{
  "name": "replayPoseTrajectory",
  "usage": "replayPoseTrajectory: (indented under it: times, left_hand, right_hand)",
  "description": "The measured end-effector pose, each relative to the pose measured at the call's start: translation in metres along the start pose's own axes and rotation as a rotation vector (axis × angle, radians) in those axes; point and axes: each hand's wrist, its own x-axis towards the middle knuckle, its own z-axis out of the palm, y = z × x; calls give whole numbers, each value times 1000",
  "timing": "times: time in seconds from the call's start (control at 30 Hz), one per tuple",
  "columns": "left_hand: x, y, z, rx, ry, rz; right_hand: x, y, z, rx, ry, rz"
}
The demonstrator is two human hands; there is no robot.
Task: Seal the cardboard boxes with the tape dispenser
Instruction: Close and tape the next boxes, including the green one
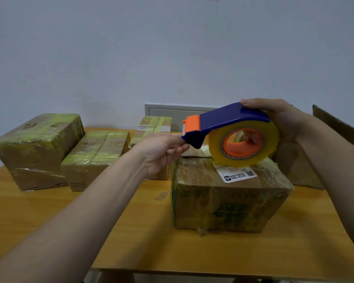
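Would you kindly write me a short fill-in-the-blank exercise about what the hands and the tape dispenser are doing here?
1. The right hand holds the tape dispenser above a cardboard ____.
2. The left hand pinches at the dispenser's ____ end, below the orange cutter.
3. The dispenser's body is blue and its hub is ____.
4. The box under the dispenser rests on a ____ table.

Missing words: box; front; orange; wooden

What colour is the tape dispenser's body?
Dark blue, with an orange blade guard and hub; tape dispenser, head view.
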Motion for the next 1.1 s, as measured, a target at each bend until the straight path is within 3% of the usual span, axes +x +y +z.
replayPoseTrajectory:
  times: [0.27, 0.63, 1.1]
  left_hand:
    - [0, -2, -12, 41, 42, 47]
    - [3, -27, -36, 42, 121, 26]
    - [3, -33, -42, 8, 131, 54]
  right_hand:
    - [10, -11, -7, -53, -106, 39]
    - [17, -21, -22, -145, 27, 145]
    - [21, -13, -17, -145, 100, 119]
